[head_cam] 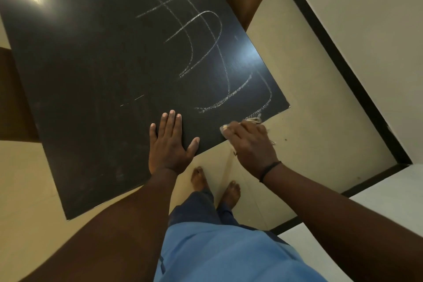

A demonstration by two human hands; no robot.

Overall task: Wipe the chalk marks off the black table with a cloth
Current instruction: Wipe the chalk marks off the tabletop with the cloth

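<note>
With left hand (168,142) spread flat on the table (91,75) edge and right hand (249,142) bunching the cloth (253,119) at the near corner, sweep firmly outward over the chalk marks (201,48) beyond.

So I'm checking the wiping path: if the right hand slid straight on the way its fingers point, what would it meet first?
Probably the chalk marks. The right hand holds the cloth at the black table edge, and the nearest curved line lies just ahead.

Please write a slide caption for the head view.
Left hand flat on black table; right hand holds cloth below chalk marks.
</note>
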